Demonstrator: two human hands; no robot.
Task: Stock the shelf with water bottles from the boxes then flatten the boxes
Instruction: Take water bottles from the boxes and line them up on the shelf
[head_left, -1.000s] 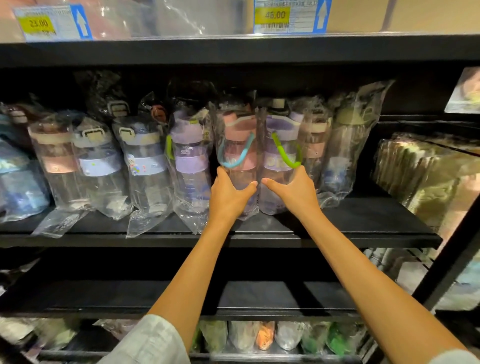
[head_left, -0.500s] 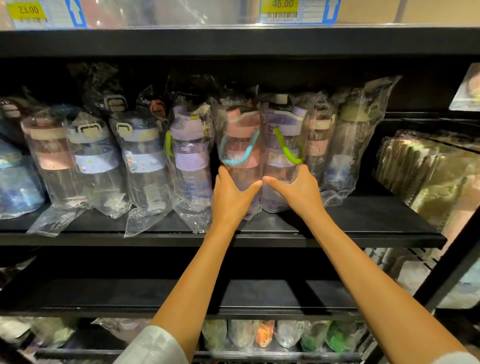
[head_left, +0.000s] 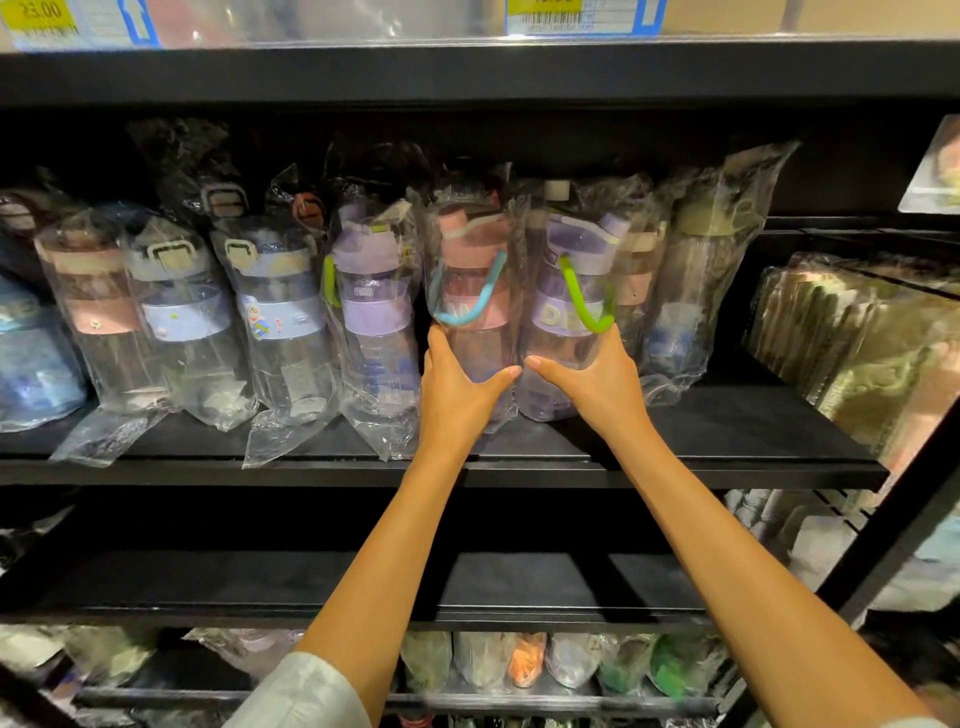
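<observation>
Two bagged water bottles stand side by side on the black shelf (head_left: 727, 447). My left hand (head_left: 457, 387) grips the lower body of the pink bottle with a blue strap (head_left: 475, 291). My right hand (head_left: 597, 382) grips the lower body of the purple bottle with a green strap (head_left: 569, 291). Both bottles are upright in clear plastic bags and touch each other. To their left stands a row of several other bagged bottles (head_left: 280, 322), purple, pink and blue. More bagged bottles (head_left: 691, 291) stand to the right. No boxes are in view.
A shelf above carries price labels (head_left: 582, 15). The lower shelf (head_left: 260, 582) is dark, with packed goods (head_left: 524, 660) under it. Flat packaged items (head_left: 852, 338) stand upright at the right, beside a slanted black upright (head_left: 893, 540). Bare shelf surface lies to the right of the bottles.
The view has tilted slightly, so the shelf sits lower in frame. Both hands stay on the two bottles, which have been pushed a little further back on the shelf.
</observation>
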